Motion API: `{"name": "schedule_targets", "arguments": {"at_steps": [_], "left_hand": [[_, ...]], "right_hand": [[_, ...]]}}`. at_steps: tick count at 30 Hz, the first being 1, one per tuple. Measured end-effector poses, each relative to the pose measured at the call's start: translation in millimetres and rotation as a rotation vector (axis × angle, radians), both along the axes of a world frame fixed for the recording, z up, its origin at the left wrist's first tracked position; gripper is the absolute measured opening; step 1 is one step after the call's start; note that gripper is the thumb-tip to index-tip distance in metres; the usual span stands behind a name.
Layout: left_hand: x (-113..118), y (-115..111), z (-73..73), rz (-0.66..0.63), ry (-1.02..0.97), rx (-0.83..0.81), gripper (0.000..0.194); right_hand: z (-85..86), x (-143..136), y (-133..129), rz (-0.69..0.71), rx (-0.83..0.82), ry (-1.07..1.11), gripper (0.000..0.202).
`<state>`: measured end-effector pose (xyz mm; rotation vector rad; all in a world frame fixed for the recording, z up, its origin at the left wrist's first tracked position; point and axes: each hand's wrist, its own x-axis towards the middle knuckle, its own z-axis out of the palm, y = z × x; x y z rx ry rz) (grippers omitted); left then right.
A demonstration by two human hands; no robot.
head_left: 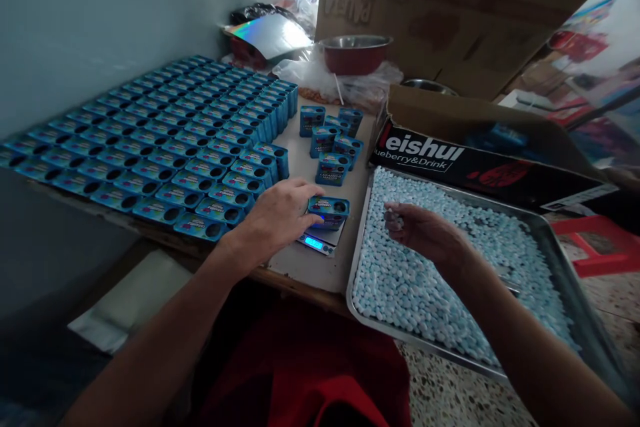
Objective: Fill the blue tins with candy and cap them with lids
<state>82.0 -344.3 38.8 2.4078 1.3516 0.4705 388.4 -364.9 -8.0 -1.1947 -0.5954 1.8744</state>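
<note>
Left hand (pixel 277 212): we are clasping a blue container (pixel 330 206), fingers half-curled.
Right hand (pixel 425 230): we are pinching pellets (pixel 395 220) above the tray (pixel 355 257).

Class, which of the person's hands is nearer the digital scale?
Left. The left hand grips the blue container on the scale; the right hand is farther right, over the tray.

Smooth metal tray (pixel 425 343) (glossy); matt cardboard (pixel 450 20)

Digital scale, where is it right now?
In the head view, the scale sits near the centre, under a blue container beside the left hand, left of the metal tray.
</note>
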Motion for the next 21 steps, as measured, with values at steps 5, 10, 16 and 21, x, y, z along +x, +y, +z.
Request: {"name": "schedule_targets", "arguments": {"at_steps": [5, 10, 16, 21], "left_hand": [[-1.3, 4.4, -9.6, -0.01, -0.007, 0.025, 0.046], [-0.9, 7.1, -12.5, 0.022, 0.004, -0.001, 0.048], [10.3, 16.5, -31.2, 0.028, -0.039, 0.017, 0.053], [31.0, 17.8, -45.8, -0.133, -0.081, 0.004, 0.048]], "right_hand": [[12.0, -22.3, 6.8, 0.121, 0.174, -0.154, 0.029], [26.9, -54.7, 18.7, 0.209, 0.375, -0.403, 0.035], [30.8, -76.4, 30.3, 0.283, 0.54, -0.738, 0.033], [30.5, -61.5, 36.4, 0.128, 0.452, -0.505, 0.038]]}}
